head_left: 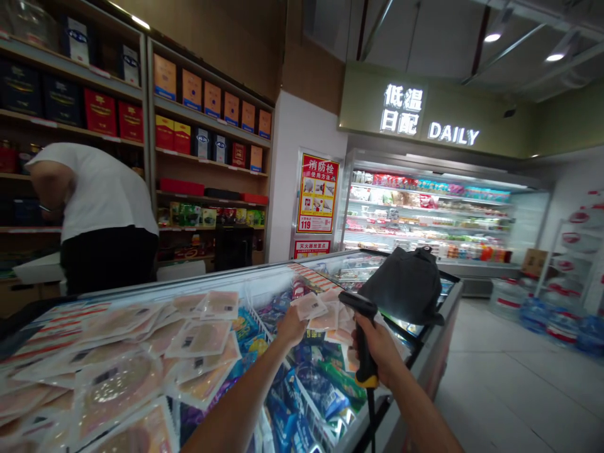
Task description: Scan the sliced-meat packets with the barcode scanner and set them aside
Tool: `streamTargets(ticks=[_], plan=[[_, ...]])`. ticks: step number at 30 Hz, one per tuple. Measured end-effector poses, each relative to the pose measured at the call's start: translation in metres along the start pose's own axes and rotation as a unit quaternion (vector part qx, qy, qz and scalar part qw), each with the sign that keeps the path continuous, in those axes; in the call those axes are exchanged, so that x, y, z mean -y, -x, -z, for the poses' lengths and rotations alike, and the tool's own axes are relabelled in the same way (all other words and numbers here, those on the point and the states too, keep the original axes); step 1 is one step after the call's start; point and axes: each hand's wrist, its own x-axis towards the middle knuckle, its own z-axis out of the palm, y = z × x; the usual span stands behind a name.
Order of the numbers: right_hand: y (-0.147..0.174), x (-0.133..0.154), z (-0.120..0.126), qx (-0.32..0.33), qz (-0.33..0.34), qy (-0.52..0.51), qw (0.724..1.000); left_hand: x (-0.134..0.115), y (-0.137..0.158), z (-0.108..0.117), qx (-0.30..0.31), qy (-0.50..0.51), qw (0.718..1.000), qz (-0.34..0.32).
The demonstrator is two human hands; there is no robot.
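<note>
My left hand (291, 326) is closed on the near edge of a flat, clear plastic packet (309, 306) with a pale content and a small dark label. That packet is over a smaller heap of similar packets (333, 314) on the glass top of a chest freezer. In my right hand (380, 349) is a black and yellow barcode scanner (365, 352), held upright by its handle, its head tilted toward the heap and its cable hanging down. A larger spread of such packets (117, 384) covers the glass on the left.
A dark grey backpack (403, 283) rests on the freezer's far right end. Bagged frozen goods (306, 384) show through the glass. A person in a white shirt (104, 189) bends behind the freezer by the shelves (212, 123). Water bottles (507, 301) stand on the right floor (495, 384).
</note>
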Motion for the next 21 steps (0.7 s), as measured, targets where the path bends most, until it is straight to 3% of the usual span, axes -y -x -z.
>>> streamTargets(ticks=[4, 10, 14, 21], plan=[[0.015, -0.006, -0.021, 0.033, 0.0, 0.026, 0.999, 0.037, 0.018, 0.044, -0.074, -0.05, 0.995, 0.049], [0.042, -0.014, -0.056, 0.101, -0.011, 0.042, 0.994, 0.105, 0.064, 0.107, -0.163, -0.133, 0.966, 0.154], [0.053, -0.017, -0.067, 0.118, -0.013, 0.062, 0.991, 0.128, 0.087, 0.12, -0.169, -0.153, 0.953, 0.2], [0.061, -0.015, -0.063, 0.12, -0.013, 0.066, 0.99, 0.132, 0.084, 0.125, -0.162, -0.085, 0.956, 0.23]])
